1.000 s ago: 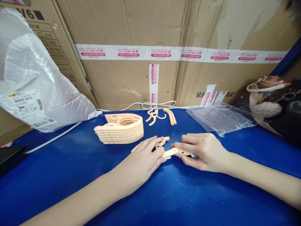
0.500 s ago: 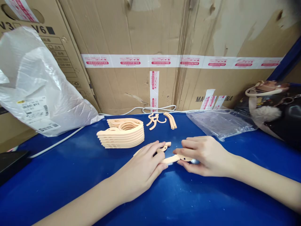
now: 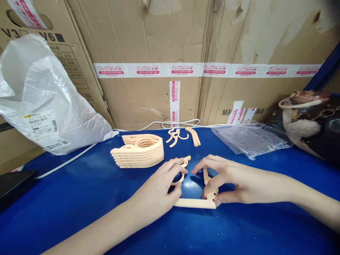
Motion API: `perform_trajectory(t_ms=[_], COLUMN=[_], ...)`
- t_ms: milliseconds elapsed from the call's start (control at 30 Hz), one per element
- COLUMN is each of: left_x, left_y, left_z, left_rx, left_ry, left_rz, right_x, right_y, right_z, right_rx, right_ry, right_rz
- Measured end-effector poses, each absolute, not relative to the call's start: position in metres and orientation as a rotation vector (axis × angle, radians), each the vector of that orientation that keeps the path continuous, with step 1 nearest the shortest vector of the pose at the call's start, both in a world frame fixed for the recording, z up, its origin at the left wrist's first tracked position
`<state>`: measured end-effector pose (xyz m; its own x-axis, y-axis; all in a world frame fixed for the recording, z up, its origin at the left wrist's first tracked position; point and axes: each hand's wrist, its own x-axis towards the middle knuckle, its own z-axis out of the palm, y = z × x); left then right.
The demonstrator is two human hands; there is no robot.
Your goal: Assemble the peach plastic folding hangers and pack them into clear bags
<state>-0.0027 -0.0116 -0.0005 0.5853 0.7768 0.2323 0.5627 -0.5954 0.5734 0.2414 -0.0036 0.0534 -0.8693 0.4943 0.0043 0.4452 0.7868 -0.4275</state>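
My left hand bends over a beige plastic hanger part with a round opening, the fingers curled about it and covering much of it. From beneath that hand a straight beige hanger arm runs right to my right thumb. My right hand grips another beige hanger piece between thumb and fingers, its index finger stretched out toward the left hand. The fingers hide whether these parts are joined. Beyond my left hand stands a neat stack of beige folding hangers.
Loose beige hooks and short curved arms lie at the back of the blue table. A clear plastic bag and a dark bag with a pompom are right. A white mailer bag, cable and cardboard boxes border the left and back.
The straight arm has swung nearer to me and now lies almost level. My right hand has come toward me and its index finger has lifted and opened out. The left hand has shifted slightly left.
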Motion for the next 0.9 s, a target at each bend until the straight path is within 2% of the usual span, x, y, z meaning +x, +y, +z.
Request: perform_trajectory(t_ms=[400,633,900], left_x=[-0.002,-0.002,0.000], left_y=[-0.005,-0.005,-0.005], left_z=[0.001,-0.002,0.003], left_rx=[2.430,2.489,2.534], left_ry=[1.169,1.191,1.179], left_rz=[0.744,0.762,0.758], right_x=[0.241,0.227,0.232], right_y=[-0.011,-0.024,-0.027], right_z=[0.044,0.039,0.039], right_rx=[-0.847,-0.819,-0.792], right_ry=[-2.835,-2.880,-2.925], right_rz=[0.479,0.271,0.246])
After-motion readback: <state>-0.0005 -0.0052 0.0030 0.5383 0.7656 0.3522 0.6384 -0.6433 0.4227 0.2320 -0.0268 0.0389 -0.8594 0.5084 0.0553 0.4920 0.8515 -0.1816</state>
